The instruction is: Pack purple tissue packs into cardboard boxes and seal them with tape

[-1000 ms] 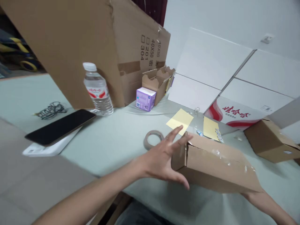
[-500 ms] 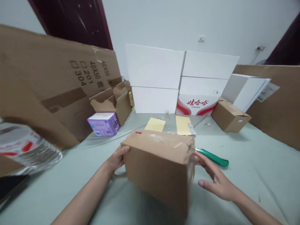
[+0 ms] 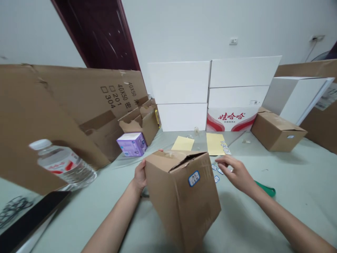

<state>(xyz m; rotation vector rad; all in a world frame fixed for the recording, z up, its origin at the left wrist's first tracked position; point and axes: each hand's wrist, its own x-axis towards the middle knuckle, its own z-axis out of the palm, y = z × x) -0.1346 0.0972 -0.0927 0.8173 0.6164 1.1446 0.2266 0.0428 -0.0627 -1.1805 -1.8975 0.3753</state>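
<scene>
A brown cardboard box (image 3: 196, 196) is tilted up in front of me, a small blue-edged label on its near right face and a gap along the flap edge on top. My left hand (image 3: 141, 174) grips its left side, with most fingers hidden behind it. Just right of the box, my right hand (image 3: 235, 172) hovers off it, fingers bent and apart, seemingly holding nothing. Small blue-edged labels (image 3: 217, 179) lie on the cloth between that hand and the box. Partly covered by my right forearm is a green-handled tool (image 3: 267, 189).
Yellow sheets (image 3: 183, 143) lie behind the box. White boxes (image 3: 181, 82) stand at the back. A second brown box (image 3: 279, 135) sits on the right. To the left are a water bottle (image 3: 65, 163), a purple pack (image 3: 131, 144), an opened carton (image 3: 149, 123) and a large cardboard panel (image 3: 60, 105).
The box has turned, bringing its labelled end toward me. My right hand has come away from its right side. The view has shifted left, showing more of the bottle.
</scene>
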